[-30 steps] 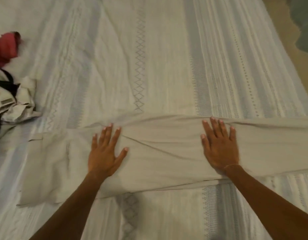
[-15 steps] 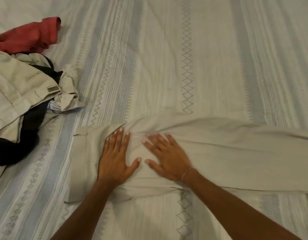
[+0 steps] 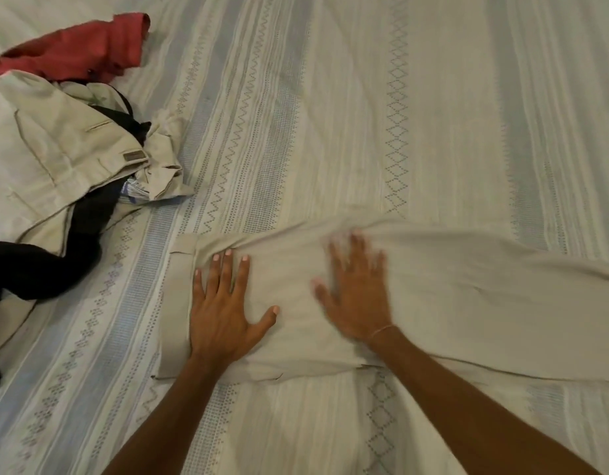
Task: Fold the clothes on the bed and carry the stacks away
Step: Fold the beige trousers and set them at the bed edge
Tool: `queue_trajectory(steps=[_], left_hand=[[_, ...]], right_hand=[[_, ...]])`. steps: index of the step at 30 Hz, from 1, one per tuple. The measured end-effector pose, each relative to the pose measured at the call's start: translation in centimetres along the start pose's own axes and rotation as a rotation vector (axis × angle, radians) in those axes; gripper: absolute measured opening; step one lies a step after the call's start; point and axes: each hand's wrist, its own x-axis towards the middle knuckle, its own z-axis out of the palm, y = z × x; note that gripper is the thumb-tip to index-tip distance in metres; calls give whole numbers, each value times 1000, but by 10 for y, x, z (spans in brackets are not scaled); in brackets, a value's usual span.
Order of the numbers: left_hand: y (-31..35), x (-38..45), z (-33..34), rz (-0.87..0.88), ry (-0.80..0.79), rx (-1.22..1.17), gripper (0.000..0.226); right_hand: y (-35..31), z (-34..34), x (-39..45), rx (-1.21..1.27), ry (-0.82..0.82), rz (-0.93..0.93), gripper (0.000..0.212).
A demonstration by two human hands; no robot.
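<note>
Both palms are lying spread: I'm pinning the beige cotton trousers (image 3: 433, 303) with my left hand (image 3: 224, 313) while my right hand (image 3: 358, 296) should be smoothing creases toward the bed's right edge.

Beige trousers (image 3: 450, 303) are spread flat across the bed (image 3: 433, 114), waistband leftward. A rumpled pile of clothes (image 3: 56, 149), beige, red and black, is heaped near the bed's left edge.
</note>
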Motion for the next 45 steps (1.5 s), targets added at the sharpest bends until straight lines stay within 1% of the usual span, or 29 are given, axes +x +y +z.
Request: queue_trajectory(steps=[1,2,4,6,8,10,14,16,19,20,21,23,25,27,29,32,35,37,38,39,40,42,43,44,45], left_hand=[[4,3,0,-13,-17,13,106],[11,5,-1,-37,-25,17,106],[35,8,-2,-48,-21,-10,100],[70,7,2,56,-63,-85,90],[91,2,12,142,-96,-109,85],[89,1,17,137,-113,-83,88],[83,3,14,189,-122,29,104],[87,5,12,200,-133,45,108],[103,6,9,108,-141,58,113],[120,9,9,86,-136,50,113],[144,13,11,103,-123,35,112],[207,24,17,213,-115,-47,104],[281,34,26,335,-127,-144,94],[327,39,33,378,-137,-138,86],[343,41,39,352,-140,-63,87],[337,40,38,277,-143,1,95],[343,38,34,213,-162,13,99],[362,38,33,134,-182,7,102],[376,37,34,111,-186,1,104],[393,37,36,129,-178,-10,106],[414,37,39,188,-166,-26,106],[460,36,44,386,-168,-77,101],[480,35,46,494,-172,-98,98],[496,36,48,572,-174,-109,95],[508,37,49,613,-178,-106,94]], right_hand=[[-10,3,-8,-10,-20,-140,74],[-13,4,-13,-9,-28,-195,72],[-5,6,-16,-9,-24,-159,72],[9,4,-20,-28,-46,-127,71],[34,-2,-28,-32,-67,-92,69],[71,-10,-40,-55,-82,-43,69],[176,-34,-80,-115,-111,38,71],[231,-47,-103,-147,-130,125,73],[279,-62,-128,-175,-151,282,78],[284,-64,-130,-180,-152,303,81],[283,-65,-129,-163,-162,295,83],[264,-62,-119,-90,-156,170,84],[251,-55,-112,-45,-129,27,77],[259,-50,-111,-33,-126,-5,69],[295,-55,-118,-53,-106,44,67],[379,-71,-139,-128,-98,114,67],[465,-91,-171,-160,-91,308,69],[490,-100,-181,-154,-83,420,69],[490,-102,-183,-153,-78,414,70],[485,-101,-181,-151,-80,360,71],[477,-98,-180,-144,-98,268,71],[465,-90,-178,-119,-116,103,68],[467,-89,-179,-114,-103,84,67],[474,-90,-179,-114,-85,115,65],[487,-92,-180,-121,-69,176,64]])
